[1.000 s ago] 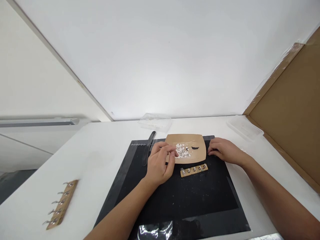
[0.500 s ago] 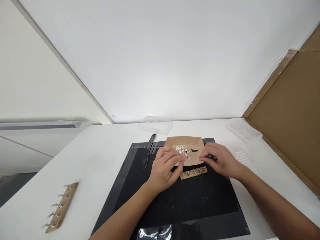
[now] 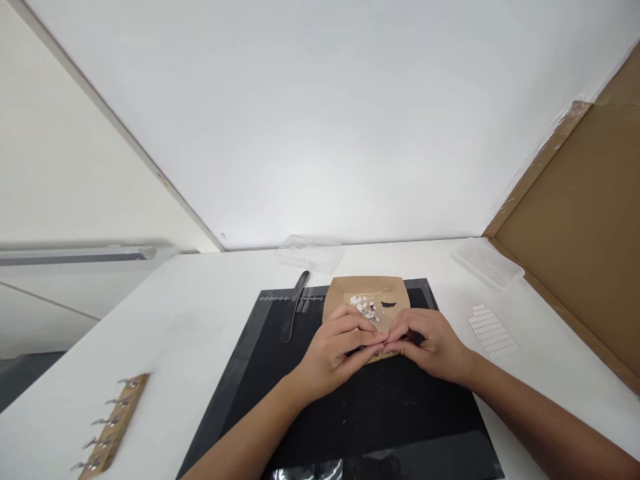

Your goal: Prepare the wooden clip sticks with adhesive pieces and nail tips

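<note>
My left hand (image 3: 343,347) and my right hand (image 3: 425,343) meet at their fingertips, just in front of a brown paper tray (image 3: 340,291). Both are pinched closed, and whatever lies between the fingertips is too small or hidden to name. Beneath the fingers, a wooden strip with metal pegs (image 3: 383,358) is mostly covered. Small white scraps (image 3: 365,307) and a black sliver (image 3: 389,305) lie inside the tray.
A black mat (image 3: 370,420) lies under the work, with a dark curved file (image 3: 295,307) on it. Another pegged wooden strip (image 3: 113,427) is at left. A clear lid (image 3: 307,252), a clear box (image 3: 487,263) and a white sticker sheet (image 3: 493,331) surround the mat. Cardboard (image 3: 575,220) stands at right.
My right hand has moved left and down from the tray's right side to my left hand. The fingertips now touch above the pegged strip, hiding most of it.
</note>
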`<state>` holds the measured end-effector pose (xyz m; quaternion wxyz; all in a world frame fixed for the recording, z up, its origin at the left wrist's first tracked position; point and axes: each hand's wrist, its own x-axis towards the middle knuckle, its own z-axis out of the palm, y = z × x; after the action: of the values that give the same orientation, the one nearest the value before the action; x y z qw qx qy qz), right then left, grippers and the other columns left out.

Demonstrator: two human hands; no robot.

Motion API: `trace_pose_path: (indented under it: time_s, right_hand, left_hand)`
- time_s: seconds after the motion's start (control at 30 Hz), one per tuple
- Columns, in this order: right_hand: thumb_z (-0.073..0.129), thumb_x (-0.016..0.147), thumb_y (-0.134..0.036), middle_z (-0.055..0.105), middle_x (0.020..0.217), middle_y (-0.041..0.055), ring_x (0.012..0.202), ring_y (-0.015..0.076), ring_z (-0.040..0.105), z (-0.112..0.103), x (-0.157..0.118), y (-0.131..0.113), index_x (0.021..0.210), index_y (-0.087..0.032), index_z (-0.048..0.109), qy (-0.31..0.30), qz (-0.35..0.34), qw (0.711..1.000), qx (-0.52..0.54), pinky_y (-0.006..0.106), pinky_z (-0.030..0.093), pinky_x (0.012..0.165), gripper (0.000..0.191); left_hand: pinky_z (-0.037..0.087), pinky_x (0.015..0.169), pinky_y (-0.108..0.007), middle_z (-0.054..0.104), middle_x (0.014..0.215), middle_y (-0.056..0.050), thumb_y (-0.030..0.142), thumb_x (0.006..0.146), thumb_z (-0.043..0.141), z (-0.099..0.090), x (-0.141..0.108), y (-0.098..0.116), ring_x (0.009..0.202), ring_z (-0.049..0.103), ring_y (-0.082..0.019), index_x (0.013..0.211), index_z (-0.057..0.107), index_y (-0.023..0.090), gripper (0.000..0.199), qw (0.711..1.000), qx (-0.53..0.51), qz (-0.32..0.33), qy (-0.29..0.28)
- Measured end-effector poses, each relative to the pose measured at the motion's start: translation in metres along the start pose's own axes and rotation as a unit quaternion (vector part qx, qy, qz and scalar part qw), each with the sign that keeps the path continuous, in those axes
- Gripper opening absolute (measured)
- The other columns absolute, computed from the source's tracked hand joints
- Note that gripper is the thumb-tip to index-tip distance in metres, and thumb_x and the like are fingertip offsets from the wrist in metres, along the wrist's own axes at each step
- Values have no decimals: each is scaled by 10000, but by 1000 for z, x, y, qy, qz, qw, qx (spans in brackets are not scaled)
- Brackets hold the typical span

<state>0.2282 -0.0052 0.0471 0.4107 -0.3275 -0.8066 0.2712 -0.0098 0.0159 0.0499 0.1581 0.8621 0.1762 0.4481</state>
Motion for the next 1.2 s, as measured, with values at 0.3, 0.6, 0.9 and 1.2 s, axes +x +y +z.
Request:
trace_pose_path:
  time_s: [0.3,0.6,0.9,1.2]
  right_hand:
    - [765,963,-324,758,855,19,728,164,677,3,0,-2,857,-235,710,47,37,997,57,292,523,656,149]
    - [769,956,-352,760,904,38,770,178,690,8,-3,-7,859,-238,693,74,70,992,75,299,523,630,168]
    - [794,927,-414,762,935,32,743,157,683,6,-1,-3,996,-238,710,45,116,981,148,270,511,603,207]
    - [800,918,-407,762,909,20,684,136,612,6,1,-3,984,-239,751,39,120,984,123,265,474,597,187]
  left_hand:
    - [599,692,-277,767,944,-87,130,945,732,2,-3,-2,864,705,-178,1140,774,216,217,999,-29,-23,16]
    - [576,598,-237,773,967,-107,180,973,710,6,-8,-3,878,723,-190,1111,794,212,165,995,-64,-80,15]
    - [507,494,-181,769,995,-114,148,983,683,7,-6,2,890,721,-187,1122,799,220,195,989,-92,-117,23]
    - [495,458,-170,754,970,-99,219,1002,666,10,-6,10,821,709,-168,1069,801,216,151,979,-102,-172,36]
